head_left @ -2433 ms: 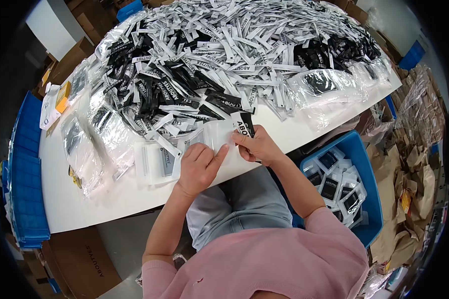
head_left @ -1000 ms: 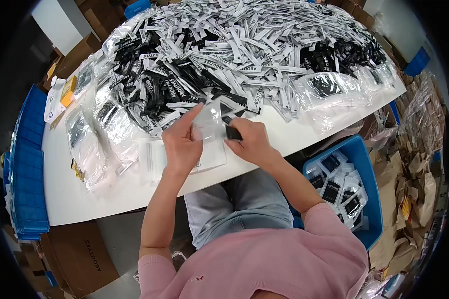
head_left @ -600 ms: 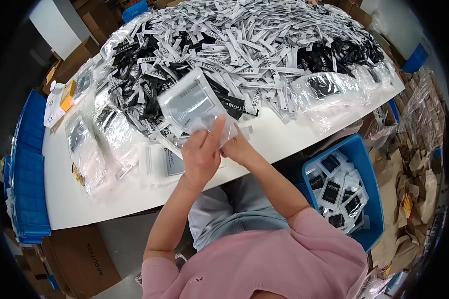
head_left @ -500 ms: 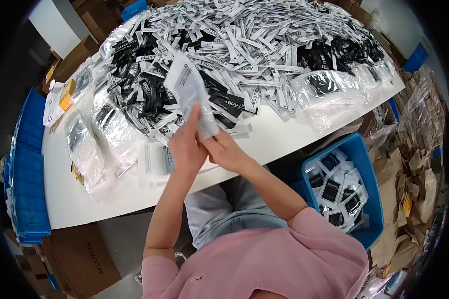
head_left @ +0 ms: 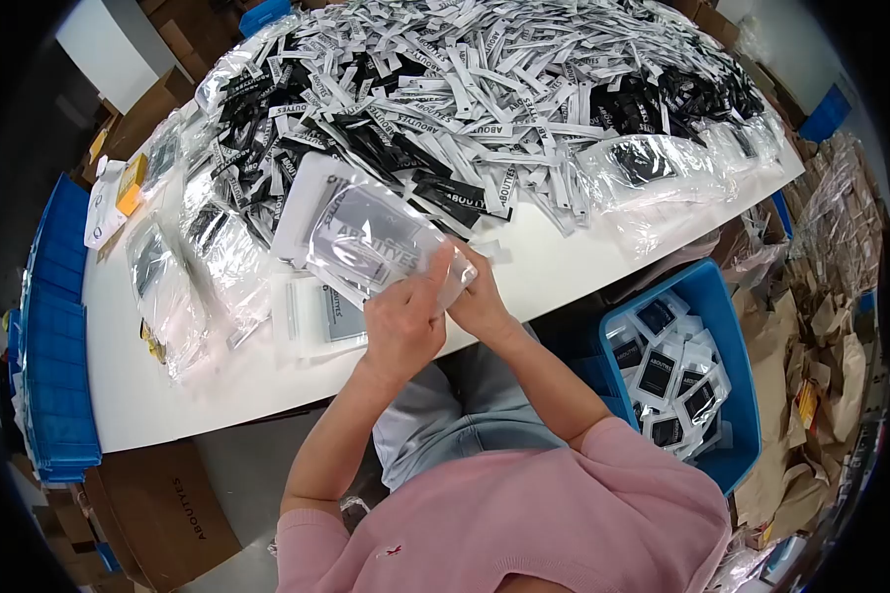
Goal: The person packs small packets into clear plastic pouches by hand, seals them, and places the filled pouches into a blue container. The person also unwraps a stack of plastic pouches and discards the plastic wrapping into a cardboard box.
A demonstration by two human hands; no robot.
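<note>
I read ABOUTYES on the raised pouch (head_left: 366, 237). Beyond it, the same word repeats on black and white sticks in the pile (head_left: 485, 99), though many are cut off by overlaps. Just below it, the flat pouch (head_left: 344, 314) bears ABOUTYES sideways. To its right and lower, I make out ABOUTYES on a black-fronted pouch (head_left: 657, 374). Down to its left, the brown carton (head_left: 163, 504) carries ABOUTYES, also sideways.

Overlapping clear pouches (head_left: 368, 237), tilted
</note>
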